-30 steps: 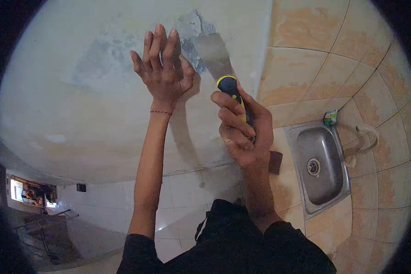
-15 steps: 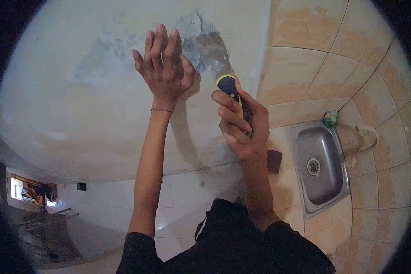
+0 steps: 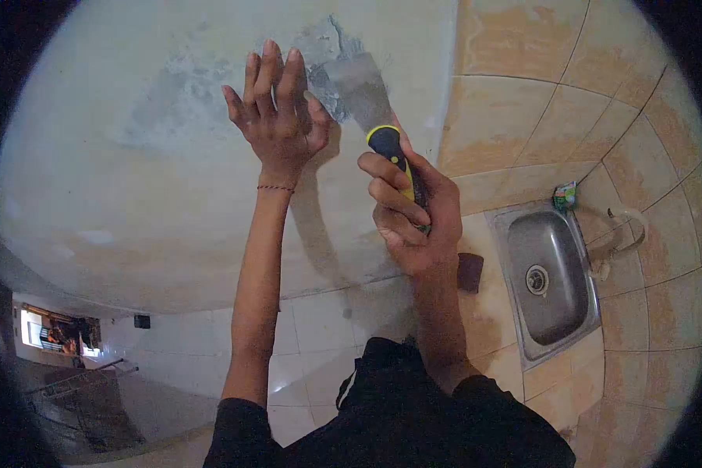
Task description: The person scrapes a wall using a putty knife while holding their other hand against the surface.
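Observation:
My right hand is wrapped round the black and yellow handle of a putty knife. The wide metal blade points up and lies over a grey, flaking patch on the pale wall. To its left, my left hand rests against the wall with its fingers spread and nothing in them. A thin braided band circles that wrist. A larger grey, worn area shows to the left of these fingers.
At the right a steel sink is set into a tiled counter, with a small green packet at its back corner. A dark brown block lies by my right forearm. Tan tiles cover the adjoining wall.
The putty knife's blade has shifted very slightly over the grey patch and looks lighter. My left hand stays in about the same place on the wall.

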Action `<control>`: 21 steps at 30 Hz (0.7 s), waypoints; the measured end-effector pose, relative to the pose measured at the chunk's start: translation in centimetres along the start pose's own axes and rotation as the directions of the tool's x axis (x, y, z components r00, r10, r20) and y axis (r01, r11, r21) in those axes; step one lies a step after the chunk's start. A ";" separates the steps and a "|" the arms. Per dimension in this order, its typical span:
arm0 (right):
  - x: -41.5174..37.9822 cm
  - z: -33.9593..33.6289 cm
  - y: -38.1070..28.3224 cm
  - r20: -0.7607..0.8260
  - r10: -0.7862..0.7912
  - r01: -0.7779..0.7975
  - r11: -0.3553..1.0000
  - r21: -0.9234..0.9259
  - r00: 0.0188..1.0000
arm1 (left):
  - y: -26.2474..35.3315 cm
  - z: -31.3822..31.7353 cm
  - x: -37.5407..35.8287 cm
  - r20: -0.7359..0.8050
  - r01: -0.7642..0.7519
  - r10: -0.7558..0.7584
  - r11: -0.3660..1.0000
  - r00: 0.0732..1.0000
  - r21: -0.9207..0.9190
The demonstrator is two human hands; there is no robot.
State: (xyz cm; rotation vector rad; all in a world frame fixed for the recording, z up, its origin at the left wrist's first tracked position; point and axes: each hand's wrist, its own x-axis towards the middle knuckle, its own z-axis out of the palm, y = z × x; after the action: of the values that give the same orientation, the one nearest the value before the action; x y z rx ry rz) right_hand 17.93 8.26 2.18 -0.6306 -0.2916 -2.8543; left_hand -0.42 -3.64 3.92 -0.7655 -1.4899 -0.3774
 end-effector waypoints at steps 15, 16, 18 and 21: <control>0.2 -0.3 0.2 -0.005 -0.042 0.042 0.998 -0.042 0.999 | -0.1 0.2 -0.2 -0.007 0.028 -0.028 0.999 1.000 -0.019; 0.2 -0.3 0.0 0.007 -0.038 0.038 0.998 -0.056 0.999 | -0.2 0.3 -0.2 -0.005 0.025 -0.025 1.000 1.000 -0.017; 0.4 -0.5 -0.5 0.031 -0.021 0.024 0.996 -0.089 0.999 | -0.2 0.2 -0.3 -0.007 0.023 -0.023 1.000 1.000 -0.009; 0.3 -0.5 -0.5 0.019 -0.032 0.033 0.997 -0.066 0.999 | 0.1 0.0 -0.1 -0.013 0.025 -0.026 0.999 1.000 -0.046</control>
State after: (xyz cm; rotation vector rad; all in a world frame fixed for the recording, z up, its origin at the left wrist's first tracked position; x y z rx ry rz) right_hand 17.36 8.61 1.84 -0.6704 -0.2132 -2.9009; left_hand -0.35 -3.57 3.78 -0.7794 -1.4837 -0.4365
